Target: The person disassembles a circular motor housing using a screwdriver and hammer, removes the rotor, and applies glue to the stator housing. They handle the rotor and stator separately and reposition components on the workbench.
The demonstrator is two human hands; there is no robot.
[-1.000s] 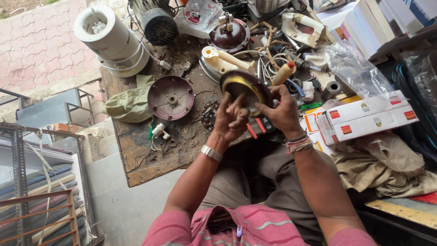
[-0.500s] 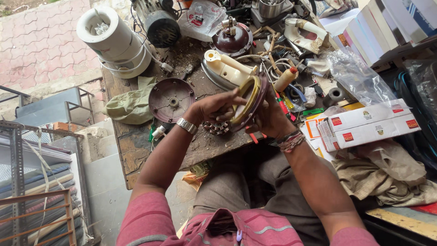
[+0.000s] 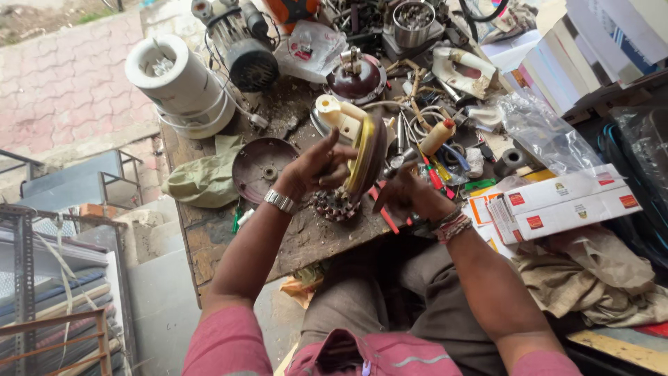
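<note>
**A:** What does the head camera show right now?

**B:** It looks down over a cluttered wooden workbench (image 3: 229,237). The person sits at it in a pink shirt. The left hand (image 3: 316,170) grips a round disc-shaped motor part (image 3: 365,157), maroon with a yellowish rim, held on edge just above the bench. The thumb and fingers are closed around its left face. A metal watch (image 3: 281,201) sits on that wrist.

**A:** And the right hand?

**B:** The right hand (image 3: 410,195) is just beside the disc, on its right. Its fingers are curled toward the lower edge. I cannot tell whether they pinch anything or only touch it. Beaded bracelets (image 3: 452,226) circle that wrist.

**A:** What lies about the hands?

**B:** Under the disc sits a small ribbed metal cluster (image 3: 334,205), touching the bench. To the left lies a flat maroon round cover (image 3: 263,169), and beside that a crumpled greenish cloth (image 3: 205,181). Farther back stand a white cylindrical housing (image 3: 181,83) and a dark electric motor (image 3: 247,56). To the right are two white and red boxes (image 3: 563,205) and a clear plastic bag (image 3: 543,132).

**A:** How does this differ from a second ago?

**B:** Then both hands held the disc flat between them, its face toward the camera, raised nearer the person. Half a second ago it had tipped onto its edge. Now it stands on edge farther over the bench, the left hand has taken its side, and the right hand has dropped lower.
</note>
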